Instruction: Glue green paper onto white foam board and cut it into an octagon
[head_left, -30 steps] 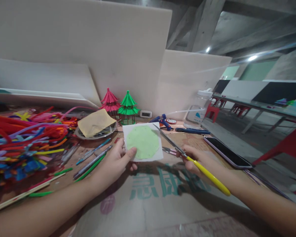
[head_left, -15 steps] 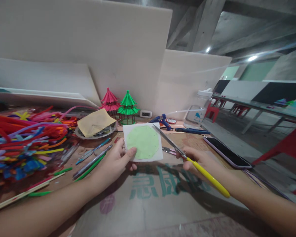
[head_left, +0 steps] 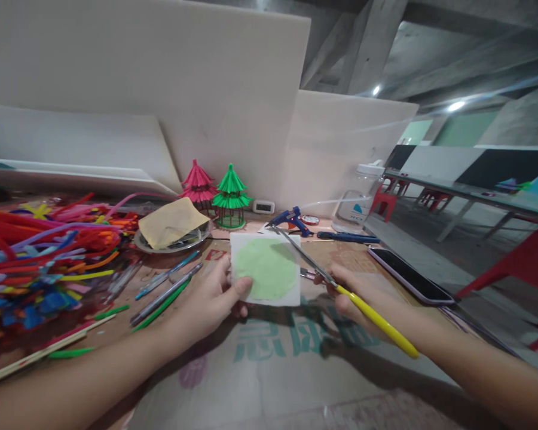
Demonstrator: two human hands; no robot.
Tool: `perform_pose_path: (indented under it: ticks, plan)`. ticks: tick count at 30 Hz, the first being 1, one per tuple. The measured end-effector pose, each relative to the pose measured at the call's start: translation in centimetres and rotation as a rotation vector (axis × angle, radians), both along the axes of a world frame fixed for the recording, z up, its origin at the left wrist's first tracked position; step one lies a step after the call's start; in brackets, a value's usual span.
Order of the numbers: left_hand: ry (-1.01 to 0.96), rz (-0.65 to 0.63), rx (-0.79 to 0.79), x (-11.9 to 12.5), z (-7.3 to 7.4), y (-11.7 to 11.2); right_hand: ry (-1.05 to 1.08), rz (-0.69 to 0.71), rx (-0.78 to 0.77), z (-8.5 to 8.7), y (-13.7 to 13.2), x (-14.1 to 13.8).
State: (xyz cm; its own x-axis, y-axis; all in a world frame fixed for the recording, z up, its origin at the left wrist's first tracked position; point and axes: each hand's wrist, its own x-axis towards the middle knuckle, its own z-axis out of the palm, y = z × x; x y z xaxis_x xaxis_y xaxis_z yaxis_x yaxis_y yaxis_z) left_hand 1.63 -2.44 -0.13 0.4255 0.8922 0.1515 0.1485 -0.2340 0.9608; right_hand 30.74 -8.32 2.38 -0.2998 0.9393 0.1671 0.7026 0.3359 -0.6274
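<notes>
My left hand point(head_left: 213, 298) pinches the lower left edge of a white paper square point(head_left: 266, 269) that carries a pale green octagon point(head_left: 267, 267). My right hand point(head_left: 356, 294) grips yellow-handled scissors point(head_left: 336, 285). Their blades are parted and reach over the paper's right side, the upper tip lying near its top right corner. Both hands hover just above a brown cardboard sheet point(head_left: 287, 370) with green printed characters.
A heap of coloured pipe cleaners point(head_left: 40, 257) fills the left. Pens point(head_left: 165, 286), a metal dish point(head_left: 173, 239) with tan paper, pink and green pagoda models point(head_left: 215, 194), a blue glue gun point(head_left: 291, 220), a clear bottle point(head_left: 356, 200) and a phone point(head_left: 410, 276) lie around. White boards stand behind.
The paper has dropped slightly and turned to a squarer angle. The scissors have shifted left, so their open blades now lie across the paper's right side.
</notes>
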Motion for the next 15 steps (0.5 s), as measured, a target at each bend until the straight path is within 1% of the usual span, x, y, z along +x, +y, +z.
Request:
perform_pose_path:
  ticks: [2,6,13,15]
  plan:
    - [0.018,-0.021,0.002,0.0,-0.1,-0.2,-0.001,0.031,0.0,-0.3,-0.2,0.1]
    - [0.041,-0.013,-0.007,0.0,-0.3,-0.4,-0.012,0.063,0.001,-0.2,-0.3,-0.1]
    - [-0.002,-0.047,-0.039,0.2,-0.4,-0.1,0.045,0.003,0.0,0.8,-0.6,-1.1]
    - [-0.001,-0.043,-0.041,0.3,-0.4,0.0,0.054,-0.007,-0.022,1.0,-0.6,-1.3]
